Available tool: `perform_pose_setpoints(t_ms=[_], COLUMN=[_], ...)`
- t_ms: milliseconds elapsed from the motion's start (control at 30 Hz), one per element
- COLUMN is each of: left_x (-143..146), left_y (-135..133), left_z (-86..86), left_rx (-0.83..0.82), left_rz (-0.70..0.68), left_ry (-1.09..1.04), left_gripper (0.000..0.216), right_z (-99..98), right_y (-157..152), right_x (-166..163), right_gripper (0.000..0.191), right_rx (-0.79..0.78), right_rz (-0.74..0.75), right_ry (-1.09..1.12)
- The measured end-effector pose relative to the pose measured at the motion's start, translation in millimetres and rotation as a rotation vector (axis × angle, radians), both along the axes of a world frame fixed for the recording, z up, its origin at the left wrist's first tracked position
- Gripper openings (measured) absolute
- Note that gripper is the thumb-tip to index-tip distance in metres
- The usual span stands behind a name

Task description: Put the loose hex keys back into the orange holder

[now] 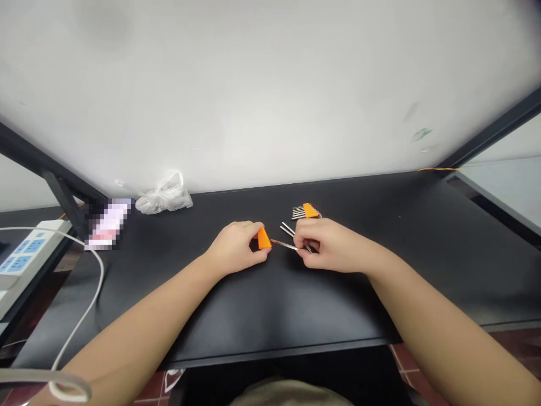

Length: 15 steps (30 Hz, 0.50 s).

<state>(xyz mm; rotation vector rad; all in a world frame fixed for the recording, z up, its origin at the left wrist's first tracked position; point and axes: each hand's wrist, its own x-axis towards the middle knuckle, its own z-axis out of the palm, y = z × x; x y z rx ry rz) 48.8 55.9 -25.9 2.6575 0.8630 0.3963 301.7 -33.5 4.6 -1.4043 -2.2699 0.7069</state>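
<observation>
My left hand (236, 247) is closed around a small orange plastic holder (264, 239) at the middle of the black table (270, 304). My right hand (327, 245) pinches a thin metal hex key (284, 244) whose tip points into that holder. Two more loose hex keys (288, 229) lie just behind, between the hands. A second orange holder (305, 212) filled with several hex keys lies a little farther back, above my right hand.
A clear plastic bag with white cable (164, 197) lies at the back left by the white wall. A blurred phone-like object (107, 224) sits left of it. A white power strip (25, 248) and its cable (84, 310) run along the left edge.
</observation>
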Motion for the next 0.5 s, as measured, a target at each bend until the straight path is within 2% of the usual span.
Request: perform_pose_setpoints(t_ms=[300,500], left_x=[-1.5,-1.8], left_y=[-1.3,-3.2], left_z=[3.6,3.8], left_rx=[0.028,0.059], left_rz=[0.039,0.026], left_ry=[0.007,-0.014], left_gripper=[0.021,0.021], right_z=[-2.6,-5.4], right_y=[1.8,4.9], right_x=[3.6,5.4], right_gripper=[0.012,0.010], right_rx=[-0.103,-0.179], right_rz=[0.008,-0.005], right_ry=[0.295,0.377])
